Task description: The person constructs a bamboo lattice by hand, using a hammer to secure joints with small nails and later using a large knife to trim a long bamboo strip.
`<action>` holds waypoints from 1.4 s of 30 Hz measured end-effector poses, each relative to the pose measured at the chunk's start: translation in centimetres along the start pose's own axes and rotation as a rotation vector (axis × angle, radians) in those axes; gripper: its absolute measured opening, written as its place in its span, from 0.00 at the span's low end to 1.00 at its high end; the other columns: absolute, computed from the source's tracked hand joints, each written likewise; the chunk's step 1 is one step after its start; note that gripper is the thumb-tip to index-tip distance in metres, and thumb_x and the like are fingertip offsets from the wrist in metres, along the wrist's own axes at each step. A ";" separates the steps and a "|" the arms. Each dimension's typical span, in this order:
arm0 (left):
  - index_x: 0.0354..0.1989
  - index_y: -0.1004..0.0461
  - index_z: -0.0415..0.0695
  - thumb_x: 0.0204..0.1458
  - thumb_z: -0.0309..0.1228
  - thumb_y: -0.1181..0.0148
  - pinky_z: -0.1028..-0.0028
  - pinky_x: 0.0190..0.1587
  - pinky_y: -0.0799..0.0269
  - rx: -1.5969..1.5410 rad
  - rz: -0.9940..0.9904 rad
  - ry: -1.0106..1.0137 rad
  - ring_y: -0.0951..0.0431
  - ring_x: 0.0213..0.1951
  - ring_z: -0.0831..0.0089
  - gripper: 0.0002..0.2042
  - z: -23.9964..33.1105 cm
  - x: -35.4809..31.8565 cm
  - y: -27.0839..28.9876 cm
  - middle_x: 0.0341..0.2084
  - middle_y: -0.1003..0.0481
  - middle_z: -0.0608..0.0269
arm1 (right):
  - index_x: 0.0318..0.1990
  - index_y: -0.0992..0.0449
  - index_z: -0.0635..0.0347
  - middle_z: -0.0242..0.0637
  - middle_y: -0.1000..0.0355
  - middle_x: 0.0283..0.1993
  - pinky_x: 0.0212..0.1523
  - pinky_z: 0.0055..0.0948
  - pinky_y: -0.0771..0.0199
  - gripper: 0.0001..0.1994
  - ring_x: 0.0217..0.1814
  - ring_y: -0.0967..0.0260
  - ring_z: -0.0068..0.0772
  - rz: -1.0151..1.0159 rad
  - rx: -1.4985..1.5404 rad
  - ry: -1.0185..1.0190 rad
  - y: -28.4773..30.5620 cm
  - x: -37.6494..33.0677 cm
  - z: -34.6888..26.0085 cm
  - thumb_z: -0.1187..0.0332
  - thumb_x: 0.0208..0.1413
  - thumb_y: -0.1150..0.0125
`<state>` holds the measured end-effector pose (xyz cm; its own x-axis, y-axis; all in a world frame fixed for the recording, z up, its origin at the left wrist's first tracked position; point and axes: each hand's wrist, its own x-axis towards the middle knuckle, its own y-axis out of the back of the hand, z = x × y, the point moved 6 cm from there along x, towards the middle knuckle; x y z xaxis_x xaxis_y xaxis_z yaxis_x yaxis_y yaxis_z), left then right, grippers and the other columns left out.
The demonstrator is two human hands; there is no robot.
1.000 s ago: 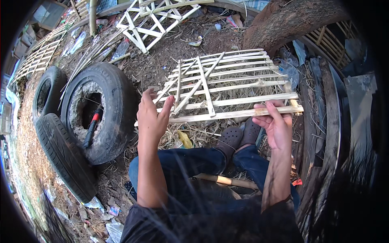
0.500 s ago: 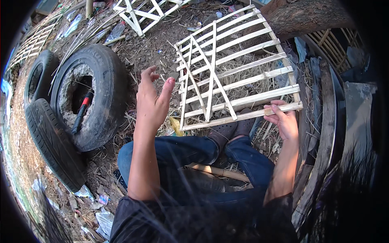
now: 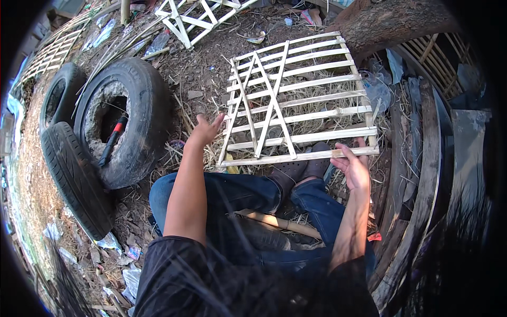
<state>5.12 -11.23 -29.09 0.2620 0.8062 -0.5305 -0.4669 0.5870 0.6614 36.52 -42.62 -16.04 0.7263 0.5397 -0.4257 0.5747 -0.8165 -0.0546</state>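
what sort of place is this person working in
Likely an outdoor yard, perhaps used as a rough work spot: littered soil, a thick tree trunk, and old tyres near the slatted lattice.

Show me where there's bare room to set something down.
The barest patch is the dirt between the big tire, the slatted lattice in the right hand and the far lattice, though small scraps dot it. Crowded: the left, where three tires cluster, and the right, where boards and plastic lie.

There is room over soil (image 3: pixel 185 68) between the large tire (image 3: pixel 152 127) and bamboo lattice (image 3: pixel 317 139), a trunk (image 3: pixel 396 29) barring the lattice's far-right corner.
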 end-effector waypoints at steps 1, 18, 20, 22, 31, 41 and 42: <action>0.65 0.63 0.23 0.49 0.70 0.55 0.62 0.65 0.44 -0.010 -0.026 0.042 0.39 0.63 0.43 0.57 -0.9 0.5 -0.6 0.59 0.41 0.26 | 0.70 0.64 0.56 0.55 0.29 0.50 0.36 0.33 0.16 0.40 0.37 0.22 0.39 -0.018 0.012 0.021 -0.2 -0.1 -0.2 0.73 0.58 0.44; 0.58 0.34 0.29 0.45 0.78 0.73 0.54 0.59 0.39 0.151 -0.293 0.136 0.25 0.51 0.51 0.56 1.6 0.4 1.5 0.43 0.25 0.35 | 0.71 0.61 0.57 0.59 0.36 0.57 0.32 0.35 0.15 0.41 0.36 0.22 0.40 -0.139 0.154 0.241 -3.1 -1.3 -8.1 0.76 0.52 0.43; 0.57 0.34 0.27 0.45 0.78 0.71 0.55 0.57 0.35 0.149 -0.248 0.106 0.22 0.46 0.52 0.57 1.5 0.5 2.5 0.39 0.23 0.36 | 0.71 0.60 0.55 0.59 0.36 0.58 0.32 0.35 0.15 0.40 0.37 0.22 0.39 -0.175 0.158 0.262 -2.8 -1.6 -8.3 0.76 0.53 0.44; 0.54 0.33 0.23 0.46 0.77 0.71 0.56 0.56 0.34 0.100 -0.227 0.174 0.20 0.43 0.53 0.57 2.1 -0.6 4.4 0.36 0.22 0.37 | 0.71 0.59 0.53 0.59 0.37 0.59 0.33 0.35 0.15 0.40 0.38 0.22 0.39 -0.206 0.175 0.260 -2.9 -1.8 -8.1 0.76 0.53 0.44; 0.59 0.45 0.20 0.47 0.75 0.65 0.59 0.63 0.46 -0.003 0.027 -0.040 0.27 0.53 0.52 0.57 0.7 3.5 14.1 0.48 0.30 0.30 | 0.72 0.61 0.43 0.58 0.41 0.64 0.39 0.34 0.16 0.38 0.40 0.22 0.36 -0.420 0.380 0.235 -6.1 6.8 -1.9 0.75 0.59 0.48; 0.61 0.38 0.45 0.50 0.47 0.37 0.44 0.68 0.68 0.153 0.140 -0.594 0.50 0.69 0.49 0.32 10.5 -18.3 7.7 0.58 0.34 0.51 | 0.64 0.55 0.53 0.56 0.31 0.54 0.38 0.38 0.15 0.34 0.41 0.23 0.43 -0.363 0.464 -0.130 -5.5 14.4 17.6 0.78 0.54 0.43; 0.60 0.38 0.44 0.50 0.46 0.37 0.43 0.67 0.66 0.146 0.080 -0.557 0.50 0.69 0.48 0.32 9.0 -18.2 6.6 0.58 0.35 0.50 | 0.63 0.53 0.53 0.55 0.30 0.53 0.38 0.39 0.16 0.32 0.41 0.23 0.44 -0.336 0.463 -0.160 -5.8 14.4 18.7 0.78 0.55 0.43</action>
<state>4.91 -21.31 -10.28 0.6540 0.7429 -0.1426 -0.3928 0.4946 0.7753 36.63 -33.92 -38.73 0.4463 0.7759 -0.4458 0.5126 -0.6300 -0.5833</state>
